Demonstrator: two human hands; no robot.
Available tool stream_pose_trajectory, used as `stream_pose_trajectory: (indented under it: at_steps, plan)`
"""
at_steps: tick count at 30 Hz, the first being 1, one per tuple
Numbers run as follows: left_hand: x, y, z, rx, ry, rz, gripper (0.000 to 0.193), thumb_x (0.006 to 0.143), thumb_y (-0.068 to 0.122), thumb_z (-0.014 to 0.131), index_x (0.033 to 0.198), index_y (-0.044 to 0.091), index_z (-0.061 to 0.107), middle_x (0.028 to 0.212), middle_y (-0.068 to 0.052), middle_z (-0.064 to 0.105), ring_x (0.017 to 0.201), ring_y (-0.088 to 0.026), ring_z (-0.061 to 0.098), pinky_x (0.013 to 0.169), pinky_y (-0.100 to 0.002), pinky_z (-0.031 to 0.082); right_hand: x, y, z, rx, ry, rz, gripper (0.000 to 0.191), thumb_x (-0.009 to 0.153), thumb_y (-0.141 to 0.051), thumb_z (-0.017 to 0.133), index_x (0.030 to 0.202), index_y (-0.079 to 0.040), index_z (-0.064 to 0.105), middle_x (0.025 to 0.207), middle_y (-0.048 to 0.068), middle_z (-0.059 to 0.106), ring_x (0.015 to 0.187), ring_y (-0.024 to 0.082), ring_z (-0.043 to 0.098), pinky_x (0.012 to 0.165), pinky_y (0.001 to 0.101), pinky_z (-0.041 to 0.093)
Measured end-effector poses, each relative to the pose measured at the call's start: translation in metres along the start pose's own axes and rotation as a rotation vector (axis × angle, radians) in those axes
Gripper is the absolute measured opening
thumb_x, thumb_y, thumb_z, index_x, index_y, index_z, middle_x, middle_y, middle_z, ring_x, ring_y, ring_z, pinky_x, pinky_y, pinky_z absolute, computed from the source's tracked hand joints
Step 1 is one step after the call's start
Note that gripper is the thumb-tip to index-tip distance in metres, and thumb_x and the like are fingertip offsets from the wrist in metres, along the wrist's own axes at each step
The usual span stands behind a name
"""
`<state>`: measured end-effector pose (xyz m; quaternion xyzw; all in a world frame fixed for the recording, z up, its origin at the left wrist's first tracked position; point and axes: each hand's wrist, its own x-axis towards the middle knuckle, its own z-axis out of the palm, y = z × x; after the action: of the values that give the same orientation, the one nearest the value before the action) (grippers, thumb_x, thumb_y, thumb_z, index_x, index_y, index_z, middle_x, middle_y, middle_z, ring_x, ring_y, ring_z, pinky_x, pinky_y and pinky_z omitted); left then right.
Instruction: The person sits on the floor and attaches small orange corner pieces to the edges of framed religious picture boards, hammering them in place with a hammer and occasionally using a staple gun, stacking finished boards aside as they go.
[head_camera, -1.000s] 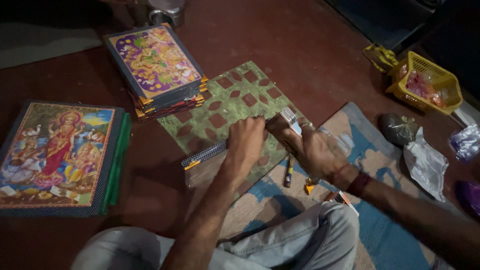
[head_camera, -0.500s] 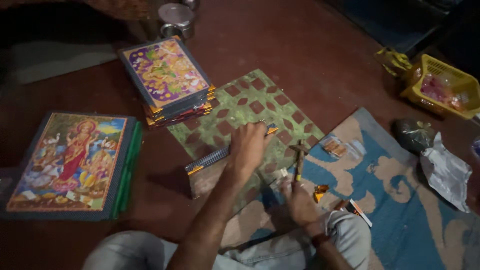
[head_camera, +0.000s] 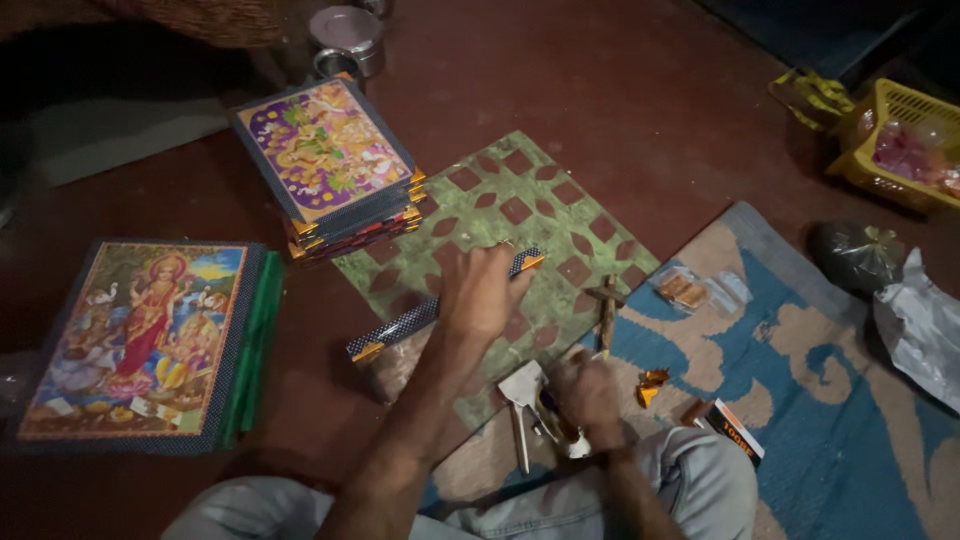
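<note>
Frame (head_camera: 440, 312) apparently under left fingers (head_camera: 478, 268)

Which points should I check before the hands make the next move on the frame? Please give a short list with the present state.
1. Left hand presses the frame down: ok.
2. Frame lies on the green patterned sheet: ok.
3. Right hand grips a tool: cannot tell, too dark.
4. Small hammer within reach on the sheet's edge: ok.
5. Stack of framed pictures apart from the working area: ok.
</note>
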<state>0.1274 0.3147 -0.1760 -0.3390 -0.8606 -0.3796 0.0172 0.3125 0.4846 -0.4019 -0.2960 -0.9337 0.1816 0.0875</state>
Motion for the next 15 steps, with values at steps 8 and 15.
stream_pose_trajectory:
  at_steps: [8,15]
  plan:
    - [-0.002,0.003,-0.003,-0.032,-0.018,-0.023,0.03,0.082,0.033,0.081,0.093,0.006,0.074,0.087,-0.022,0.073,0.084,-0.044,0.071,0.072,-0.055,0.055,0.071,0.03,-0.025,-0.195,0.071,0.169,0.068,0.088,-0.035,0.065,0.149,-0.013,0.047,0.101,0.021,0.062,0.084,0.039,0.059,0.071,0.0493,0.049]
    - [-0.003,-0.007,0.007,-0.037,0.023,0.005,0.032,0.081,0.034,0.081,0.091,0.005,0.073,0.088,-0.023,0.073,0.085,-0.046,0.07,0.072,-0.056,0.054,0.046,-0.028,-0.095,1.151,0.07,0.369,0.034,0.104,-0.036,0.05,0.123,-0.009,0.059,0.074,0.003,0.051,0.052,0.012,0.043,0.043,0.0281,0.033]
